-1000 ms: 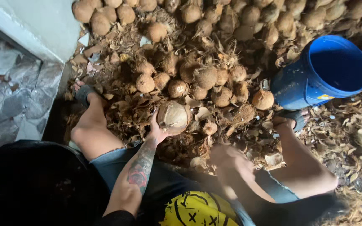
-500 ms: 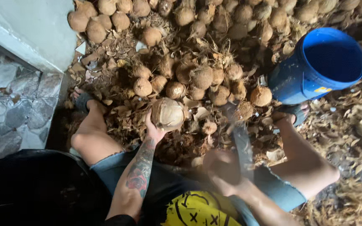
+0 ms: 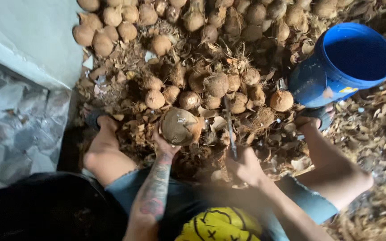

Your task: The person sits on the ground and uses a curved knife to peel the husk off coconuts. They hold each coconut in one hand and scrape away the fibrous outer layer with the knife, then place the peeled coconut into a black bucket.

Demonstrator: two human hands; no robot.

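Dozens of round, fibrous brown coconuts (image 3: 211, 27) are lying heaped at the far side, over a rough carpet of torn, dry husk (image 3: 380, 134). A smooth blue plastic bucket (image 3: 358, 80) is tilting at the far right. Near the middle, the left hand (image 3: 166, 145) is cupping a partly stripped coconut (image 3: 179, 126) from below, fingers curled up around it. Just right, the blurred right hand (image 3: 246, 167) is closing in a fist on a thin, straight blade (image 3: 229, 127) pointing away, beside that coconut.

Brown coconuts (image 3: 215, 85), blue bucket (image 3: 336, 67), yellow shirt with black markings (image 3: 220, 225), grey patterned floor (image 3: 18, 120)
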